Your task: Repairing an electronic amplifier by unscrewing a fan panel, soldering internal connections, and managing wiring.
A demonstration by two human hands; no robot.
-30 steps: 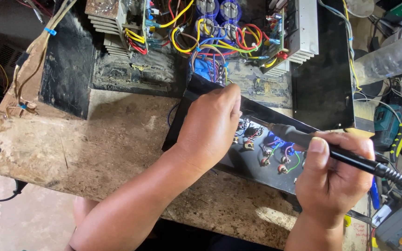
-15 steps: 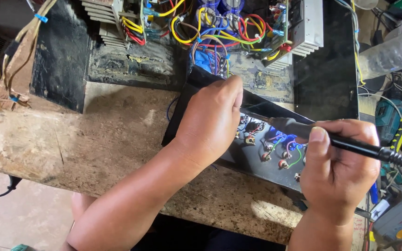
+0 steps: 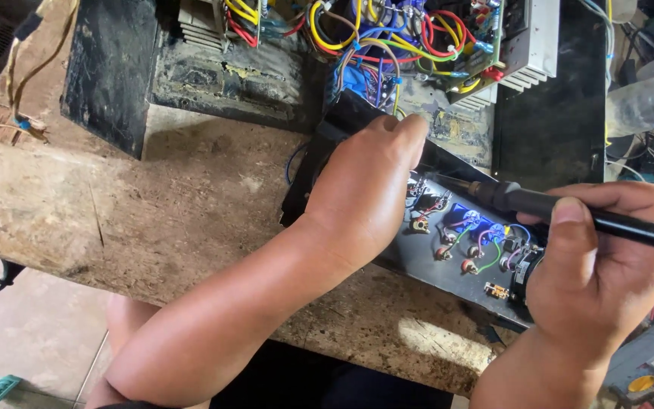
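Observation:
My left hand (image 3: 365, 189) lies on the upper edge of a black metal panel (image 3: 456, 276) and steadies it on the worn wooden bench (image 3: 153, 220). The panel's inner face carries small sockets, blue parts and thin coloured wires. My right hand (image 3: 607, 257) grips a black soldering iron (image 3: 539, 204) like a pen. Its metal tip points left, just above the panel's parts and close to my left hand's fingers.
Behind the panel stands an open black chassis (image 3: 546, 129) with a circuit board, silver heat sinks and many yellow, red and blue wires (image 3: 387, 38). A clear plastic bottle (image 3: 649, 98) lies at the right. Tools and cables crowd the right edge. The tiled floor (image 3: 32, 333) shows lower left.
The view has come closer and shifted left over the bench. Both hands keep their grip; the soldering iron's tip stays over the panel's parts.

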